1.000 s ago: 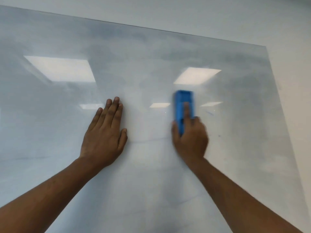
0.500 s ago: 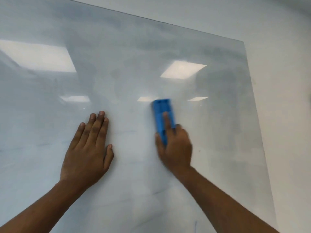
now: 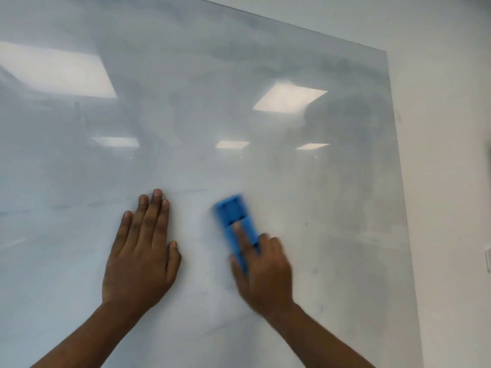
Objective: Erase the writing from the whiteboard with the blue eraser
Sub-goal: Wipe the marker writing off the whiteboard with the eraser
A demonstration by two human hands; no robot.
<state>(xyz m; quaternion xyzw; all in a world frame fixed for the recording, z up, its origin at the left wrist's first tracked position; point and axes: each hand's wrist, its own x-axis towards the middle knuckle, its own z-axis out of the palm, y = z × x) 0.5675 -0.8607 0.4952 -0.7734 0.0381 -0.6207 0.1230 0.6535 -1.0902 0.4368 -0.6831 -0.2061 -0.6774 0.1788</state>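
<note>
The glossy whiteboard (image 3: 186,115) reflects ceiling lights, grey smears above the right grip (image 3: 261,269), which clasps the blue eraser (image 3: 235,224). Left grip (image 3: 143,251) lies flat, fingers extended. Both now sit lower in view than before.

The whiteboard (image 3: 265,75) fills most of the view, with the wall (image 3: 446,128) beyond its right edge and above its top edge. The left hand (image 3: 143,251) lies flat on the board, low and left of the middle, fingers pointing up. The right hand (image 3: 263,274) is just to its right, apart from it, pressing the eraser (image 3: 233,224) against the board. The eraser juts up and leftward past the fingers (image 3: 243,236) lying on it.
</note>
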